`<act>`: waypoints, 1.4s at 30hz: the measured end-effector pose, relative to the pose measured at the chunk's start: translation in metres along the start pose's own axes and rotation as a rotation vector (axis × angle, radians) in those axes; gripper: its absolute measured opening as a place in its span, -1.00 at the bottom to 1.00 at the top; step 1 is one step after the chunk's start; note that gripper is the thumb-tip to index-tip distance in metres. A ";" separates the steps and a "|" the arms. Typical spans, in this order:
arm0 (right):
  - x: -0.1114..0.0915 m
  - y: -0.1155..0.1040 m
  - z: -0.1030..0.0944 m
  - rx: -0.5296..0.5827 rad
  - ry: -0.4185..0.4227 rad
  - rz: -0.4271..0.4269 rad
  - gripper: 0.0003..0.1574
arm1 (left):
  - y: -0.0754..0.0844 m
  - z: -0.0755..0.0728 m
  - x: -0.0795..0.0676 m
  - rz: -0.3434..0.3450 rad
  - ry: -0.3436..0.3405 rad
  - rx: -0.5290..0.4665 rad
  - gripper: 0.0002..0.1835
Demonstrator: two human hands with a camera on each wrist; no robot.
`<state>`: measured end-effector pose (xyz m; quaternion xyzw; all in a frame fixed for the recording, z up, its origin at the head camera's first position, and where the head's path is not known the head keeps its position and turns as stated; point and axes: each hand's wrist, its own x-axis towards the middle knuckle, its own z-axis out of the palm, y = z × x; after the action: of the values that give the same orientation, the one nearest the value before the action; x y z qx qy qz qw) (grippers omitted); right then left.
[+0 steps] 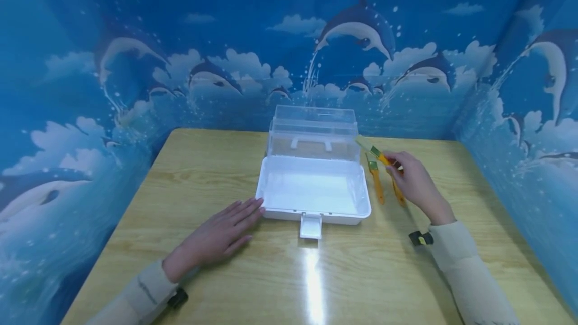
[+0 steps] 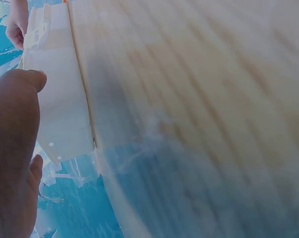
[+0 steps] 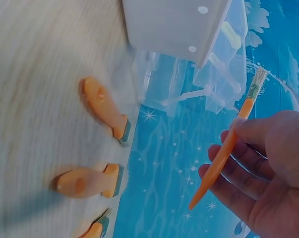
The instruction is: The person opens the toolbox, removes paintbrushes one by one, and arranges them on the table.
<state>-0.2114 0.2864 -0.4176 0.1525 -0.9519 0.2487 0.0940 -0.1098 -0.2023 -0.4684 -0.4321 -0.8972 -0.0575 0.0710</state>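
A white plastic box (image 1: 316,184) stands on the table with its clear lid (image 1: 316,129) tipped back. My left hand (image 1: 217,234) lies with extended fingers, its fingertips touching the box's left front corner. To the right of the box, my right hand (image 1: 415,179) pinches an orange-handled paintbrush (image 3: 224,153) between thumb and fingers, bristles pointing up and away. The held brush is raised above the table. Below it lie other flat orange brushes, among them a nearer brush (image 1: 377,184) and another (image 1: 398,193) partly hidden by the right hand. The right wrist view shows a third brush (image 3: 95,230), cut off by the frame.
The wooden table (image 1: 198,164) has blue curtains (image 1: 253,19) printed with dolphins behind it and at both sides. From the box's front hangs a white latch (image 1: 310,227). Dark devices, such as the right wrist camera (image 1: 421,238), are strapped at both cuffs.
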 end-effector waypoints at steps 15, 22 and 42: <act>-0.022 0.018 -0.006 -0.052 -0.049 0.034 -0.66 | 0.001 0.002 -0.001 0.008 0.009 0.010 -0.22; -0.033 0.031 -0.008 -0.053 -0.046 0.030 -0.65 | 0.001 0.002 -0.001 -0.002 0.011 0.011 -0.21; -0.044 0.047 -0.010 -0.078 0.019 0.041 -0.62 | 0.000 0.004 -0.001 0.010 0.038 0.010 -0.21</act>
<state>-0.1855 0.3414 -0.4412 0.1268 -0.9628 0.2149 0.1038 -0.1094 -0.2021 -0.4726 -0.4353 -0.8937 -0.0610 0.0905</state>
